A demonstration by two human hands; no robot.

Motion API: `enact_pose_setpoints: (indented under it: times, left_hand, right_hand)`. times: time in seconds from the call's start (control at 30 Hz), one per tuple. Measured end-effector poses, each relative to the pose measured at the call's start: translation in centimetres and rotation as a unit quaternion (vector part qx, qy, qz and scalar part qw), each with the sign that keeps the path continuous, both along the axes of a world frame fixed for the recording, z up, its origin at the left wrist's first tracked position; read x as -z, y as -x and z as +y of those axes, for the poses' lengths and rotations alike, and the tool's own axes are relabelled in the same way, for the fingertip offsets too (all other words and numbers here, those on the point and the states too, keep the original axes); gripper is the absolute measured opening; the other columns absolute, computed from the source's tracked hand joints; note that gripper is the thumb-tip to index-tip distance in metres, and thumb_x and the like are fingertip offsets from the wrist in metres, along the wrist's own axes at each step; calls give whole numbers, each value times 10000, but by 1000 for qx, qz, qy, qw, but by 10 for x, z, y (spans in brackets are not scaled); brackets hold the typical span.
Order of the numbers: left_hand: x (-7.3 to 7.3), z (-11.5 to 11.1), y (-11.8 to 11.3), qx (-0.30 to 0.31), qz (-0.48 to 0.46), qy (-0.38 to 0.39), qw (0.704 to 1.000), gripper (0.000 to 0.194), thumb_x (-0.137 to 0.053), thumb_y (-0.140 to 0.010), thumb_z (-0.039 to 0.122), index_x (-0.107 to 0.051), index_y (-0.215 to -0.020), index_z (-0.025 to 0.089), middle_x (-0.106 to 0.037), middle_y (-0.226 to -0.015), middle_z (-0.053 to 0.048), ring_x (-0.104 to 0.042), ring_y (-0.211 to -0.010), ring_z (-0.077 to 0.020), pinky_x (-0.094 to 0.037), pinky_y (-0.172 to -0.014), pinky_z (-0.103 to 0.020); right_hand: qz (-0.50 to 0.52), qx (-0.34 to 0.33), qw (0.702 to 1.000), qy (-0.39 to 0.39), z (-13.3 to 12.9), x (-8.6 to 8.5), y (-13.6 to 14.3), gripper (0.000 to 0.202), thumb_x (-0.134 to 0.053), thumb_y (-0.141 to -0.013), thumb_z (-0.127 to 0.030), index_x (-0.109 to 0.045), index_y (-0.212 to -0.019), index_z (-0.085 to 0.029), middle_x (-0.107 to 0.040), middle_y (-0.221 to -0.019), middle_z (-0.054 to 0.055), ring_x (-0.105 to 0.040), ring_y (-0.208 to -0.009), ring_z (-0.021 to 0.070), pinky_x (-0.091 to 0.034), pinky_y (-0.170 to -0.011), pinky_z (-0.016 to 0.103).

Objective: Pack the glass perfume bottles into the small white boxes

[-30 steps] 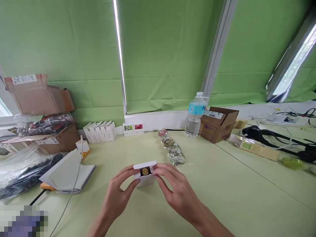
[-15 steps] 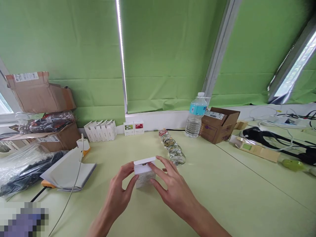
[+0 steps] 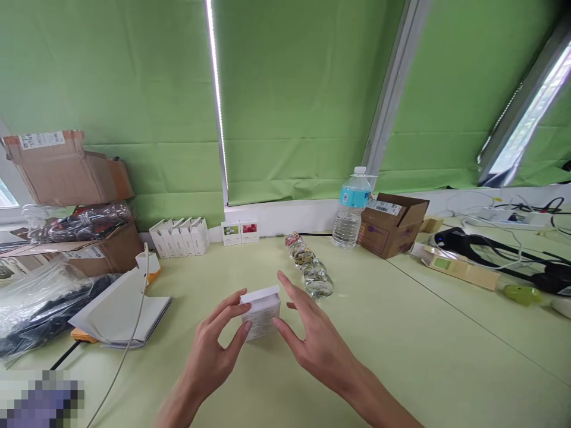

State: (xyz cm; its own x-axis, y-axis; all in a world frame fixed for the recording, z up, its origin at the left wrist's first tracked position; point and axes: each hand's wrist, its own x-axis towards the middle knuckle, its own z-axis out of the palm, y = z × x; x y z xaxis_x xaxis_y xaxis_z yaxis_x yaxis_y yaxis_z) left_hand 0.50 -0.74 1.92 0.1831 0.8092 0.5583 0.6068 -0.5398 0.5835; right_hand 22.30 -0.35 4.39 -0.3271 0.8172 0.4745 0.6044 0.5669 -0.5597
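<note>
grip of the left hand [image 3: 215,342], in the head view, pinches the left side of a white box [image 3: 264,320] on the tabletop [image 3: 254,392]; the right hand [image 3: 314,342] spreads wide beside it, holding nothing. closing the top seems in hand — next calls for a light press there.

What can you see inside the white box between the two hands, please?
No contents show in the white box, only its own white panels; anything inside is hidden by them.
</note>
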Motion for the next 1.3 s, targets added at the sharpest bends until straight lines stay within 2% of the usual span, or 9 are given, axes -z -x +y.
enact_pose_setpoints:
  times: [0.1,0.2,0.3,0.4,0.47,0.63,0.8,0.97,1.3]
  left_hand:
    - [-1,0,0,3,7,-6,1000,224,-539,-898,267,-603,-1112,268,-534,-1374,-59,-550,-1216,-210,-499,-969,-351]
    - [1,0,-2,4,13,-28,999,206,-532,-901,243,-598,-1095,256,-527,-1381,-71,-545,-1220,-215,-493,-977,-362]
    - [6,-1,-5,-12,-21,-55,998,187,-539,-899,224,-585,-1079,246,-601,-1295,-79,-601,-1144,-208,-521,-937,-350]
    - [9,-2,-8,-37,-61,-61,996,278,-571,-886,227,-527,-1160,246,-662,-1199,-66,-668,-1008,-184,-562,-855,-316]
    - [9,-3,-9,-50,-57,-69,995,361,-585,-880,230,-494,-1228,256,-674,-1178,-51,-679,-978,-179,-568,-834,-304]
    - [5,-3,-11,-41,1,-120,992,300,-577,-881,189,-606,-1161,291,-664,-1190,-17,-633,-1086,-185,-526,-907,-289]
    - [2,-2,-12,-32,-10,-127,991,273,-577,-876,163,-651,-1111,281,-669,-1177,-19,-639,-1067,-176,-528,-894,-274]
    - [2,-1,-12,-26,-28,-125,991,258,-581,-872,163,-665,-1088,278,-685,-1138,-19,-651,-1043,-180,-541,-876,-282]
    - [-1,-1,-12,-23,-28,-146,989,226,-582,-870,172,-690,-1041,273,-695,-1122,-38,-669,-1008,-197,-566,-831,-291]
  right_hand:
    - [-25,-36,999,-27,4,2,0,504,-433,-960,-284,-322,-1451,-310,-396,-1481,7,-373,-1354,207,-400,-1098,400]
    - [-9,-34,998,-42,8,6,0,418,-400,-976,-251,-433,-1391,-290,-462,-1434,20,-449,-1301,190,-446,-1060,367]
    - [10,-30,997,-68,10,9,0,378,-406,-978,-230,-495,-1343,-269,-525,-1378,33,-507,-1248,186,-478,-1027,360]
    - [22,-24,994,-100,11,10,0,340,-436,-971,-227,-552,-1290,-250,-577,-1319,46,-561,-1187,191,-494,-1008,366]
    - [25,-24,992,-120,12,10,0,323,-447,-967,-223,-579,-1261,-242,-601,-1288,53,-588,-1151,197,-507,-990,368]
    - [25,-10,990,-138,11,12,2,312,-455,-963,-213,-594,-1240,-238,-617,-1254,61,-611,-1106,201,-535,-943,359]
    - [28,4,995,-97,10,12,4,309,-440,-970,-240,-598,-1235,-258,-593,-1275,58,-612,-1090,203,-572,-868,341]
    - [47,-2,994,-97,11,11,4,300,-443,-967,-249,-612,-1215,-261,-618,-1231,60,-633,-1046,198,-593,-799,304]
    - [39,0,993,-111,12,12,4,296,-450,-964,-248,-628,-1199,-264,-631,-1221,56,-642,-1035,200,-578,-840,329]
